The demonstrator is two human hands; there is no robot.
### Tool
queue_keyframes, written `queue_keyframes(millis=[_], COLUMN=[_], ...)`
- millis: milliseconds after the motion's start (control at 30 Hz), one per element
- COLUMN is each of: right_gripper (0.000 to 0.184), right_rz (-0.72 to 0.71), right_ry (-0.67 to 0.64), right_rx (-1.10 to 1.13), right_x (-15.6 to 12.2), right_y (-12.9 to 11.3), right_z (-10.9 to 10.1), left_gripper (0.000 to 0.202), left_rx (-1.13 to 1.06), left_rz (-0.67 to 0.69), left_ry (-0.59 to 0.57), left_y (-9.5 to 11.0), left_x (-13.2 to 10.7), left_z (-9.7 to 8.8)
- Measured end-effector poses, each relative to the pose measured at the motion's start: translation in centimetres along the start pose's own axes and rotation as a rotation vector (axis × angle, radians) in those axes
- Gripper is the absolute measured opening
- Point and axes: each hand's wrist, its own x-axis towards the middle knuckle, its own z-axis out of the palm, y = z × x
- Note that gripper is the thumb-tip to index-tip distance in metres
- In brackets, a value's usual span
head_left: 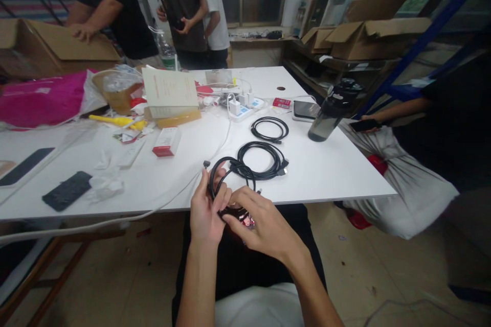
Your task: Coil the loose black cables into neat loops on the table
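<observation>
Over the near edge of the white table (303, 184), a looped black cable (212, 180) is held between my two hands. My left hand (209, 209) is closed around the loop's left side, and a dark plug (206, 164) sticks up beside its fingertips. With thumb and fingers pinched, my right hand (261, 219) grips the lower part of the same loop. Just beyond lies a coiled black cable (261, 160) with its plug end at the right. Farther back rests a smaller black cable coil (269, 129).
A dark bottle (332, 110) stands at the table's right. On the left are a red-white box (166, 141), a black phone-shaped object (67, 190) and crumpled plastic. A white cord (161, 209) crosses the near edge. A power strip (245, 110) sits farther back. Several people are around the table.
</observation>
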Motion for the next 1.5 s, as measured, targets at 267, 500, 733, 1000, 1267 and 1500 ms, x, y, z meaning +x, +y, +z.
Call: queue_keyframes(millis=[267,500,733,1000,1267,1500], right_gripper=[0.032,0.033,0.033,0.030,0.026,0.038], right_rz=[-0.113,-0.255,-0.121,-0.072,0.092,0.132], right_ry=[-0.029,-0.012,0.039,0.165,0.460,0.097], right_rx=[-0.438,-0.789,-0.798,-0.527,-0.118,-0.591], right_x=[-0.8,1.8,2.8,1.8,4.7,10.1], right_y=[1.1,7.1,13.5,13.9,18.0,26.2], right_z=[-0.2,-4.1,-5.1,-4.3,-8.0,-12.3], left_gripper=[0.042,0.046,0.049,0.042,0.026,0.016], left_rx=[-0.013,0.627,1.436,1.638,1.562,1.501], left_rz=[-0.052,0.308,0.637,0.824,0.862,0.916], left_ry=[-0.186,-0.110,-0.006,-0.109,-0.143,-0.132], left_y=[-0.3,-3.4,-5.5,-6.3,-5.5,-5.1], left_x=[0.7,7.7,13.2,11.8,11.3,10.9], left_z=[0.1,1.1,-2.6,-3.3,-2.7,-2.2])
